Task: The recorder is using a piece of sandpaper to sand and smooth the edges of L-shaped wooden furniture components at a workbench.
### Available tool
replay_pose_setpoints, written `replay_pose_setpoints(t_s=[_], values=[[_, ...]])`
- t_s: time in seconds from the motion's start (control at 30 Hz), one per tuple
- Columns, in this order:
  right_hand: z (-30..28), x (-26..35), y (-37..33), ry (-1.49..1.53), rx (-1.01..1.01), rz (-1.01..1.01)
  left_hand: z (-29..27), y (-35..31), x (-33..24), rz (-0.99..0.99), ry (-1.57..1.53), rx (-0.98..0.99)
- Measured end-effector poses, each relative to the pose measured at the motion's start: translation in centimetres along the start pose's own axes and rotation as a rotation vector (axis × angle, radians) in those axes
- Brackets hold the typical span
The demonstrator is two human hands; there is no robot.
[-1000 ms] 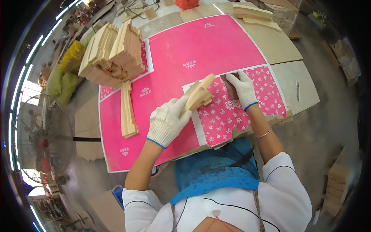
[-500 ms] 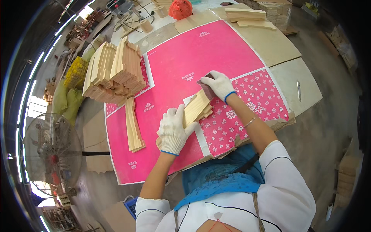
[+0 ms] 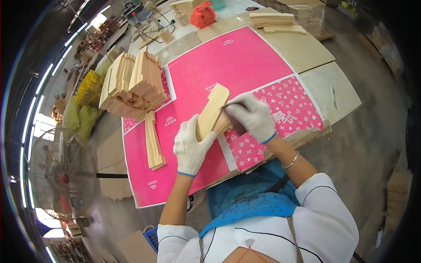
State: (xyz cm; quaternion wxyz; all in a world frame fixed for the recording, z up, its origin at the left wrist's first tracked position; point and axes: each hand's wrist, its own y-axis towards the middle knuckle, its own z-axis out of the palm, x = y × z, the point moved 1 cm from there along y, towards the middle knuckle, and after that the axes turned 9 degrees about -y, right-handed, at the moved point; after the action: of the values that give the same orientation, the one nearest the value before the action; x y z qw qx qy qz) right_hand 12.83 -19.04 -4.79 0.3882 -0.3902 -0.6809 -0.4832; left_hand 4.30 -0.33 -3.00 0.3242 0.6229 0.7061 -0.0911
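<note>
My left hand [image 3: 191, 144], in a white knit glove with a blue cuff, grips a pale shaped wooden piece [image 3: 213, 107] with a rounded, notched far end. A second wooden piece [image 3: 222, 124] shows partly beneath it, at an angle. My right hand [image 3: 255, 117], gloved alike and slightly blurred, is closed on a dark reddish-brown piece of sandpaper [image 3: 237, 119], which lies against the right edge of the wood. Left of my hands, a few similar wooden pieces [image 3: 154, 142] lie together on the pink table covering [image 3: 193, 65].
A tall stack of wooden pieces [image 3: 131, 85] stands at the table's left. More wooden pieces [image 3: 274, 19] and a red plastic bag [image 3: 203, 15] lie at the far side. A thin metal blade [image 3: 333, 97] rests at the right. A standing fan [image 3: 63, 175] is on the left.
The wooden piece in my left hand has turned more upright, its far end raised. My right hand with the sandpaper has come down along the wood's right edge, nearer to me.
</note>
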Motion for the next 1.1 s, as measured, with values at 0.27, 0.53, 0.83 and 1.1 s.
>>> replay_pose_setpoints(t_s=[0.27, 0.53, 0.83, 1.1], values=[[-1.8, -1.4, 4.4, -0.016, 0.17, 0.283, -2.9, -4.5, -0.9, -0.323, -0.794, 0.505], [-2.5, -5.4, -1.5, 0.093, -0.036, 0.311, -0.8, -10.9, -1.3, -1.08, -2.061, 0.771], [0.6, -3.4, -8.0, -0.283, 0.022, -0.03, 2.4, -14.0, -3.0, -1.218, -2.097, 0.369], [0.0, -4.5, -13.0, -0.526, 0.233, -0.277, 2.5, -14.2, -2.8, -1.162, -2.076, 0.396]])
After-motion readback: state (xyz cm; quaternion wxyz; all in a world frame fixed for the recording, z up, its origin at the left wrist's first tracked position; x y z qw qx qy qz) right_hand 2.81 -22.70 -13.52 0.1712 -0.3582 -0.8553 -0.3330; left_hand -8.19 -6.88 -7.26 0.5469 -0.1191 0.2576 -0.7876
